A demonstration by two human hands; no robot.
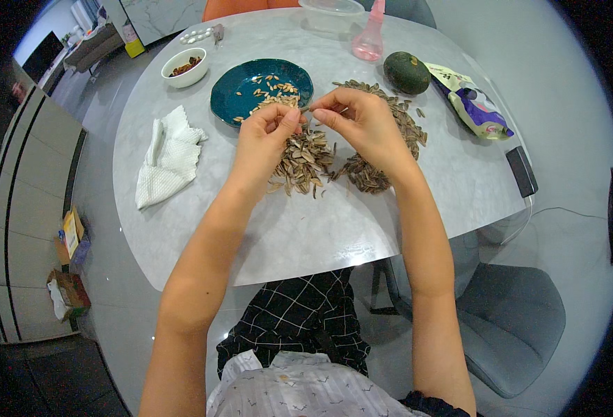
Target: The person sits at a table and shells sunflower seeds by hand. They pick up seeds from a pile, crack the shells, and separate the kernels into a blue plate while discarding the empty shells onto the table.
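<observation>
Over the near rim of a dark teal plate (228, 99), my left hand (270, 127) and my right hand (366, 122) meet fingertip to fingertip. A small sunflower seed (306, 109) is pinched between them, one end at each hand; the fingers partly hide it. Pale shelled kernels (280, 96) lie on the plate. Below my hands is a heap of split, empty-looking husks (303, 164). A larger pile of dark striped sunflower seeds (366, 174) spreads beneath and behind my right hand.
Left on the grey table (306, 234) are a crumpled white cloth (170, 159) and a white bowl (189, 75) of dark dried pieces. A pink spray bottle (369, 41), clear container (332, 15), dark green squash-like fruit (406, 73), snack bag (473, 107) and black device (521, 171) stand beyond.
</observation>
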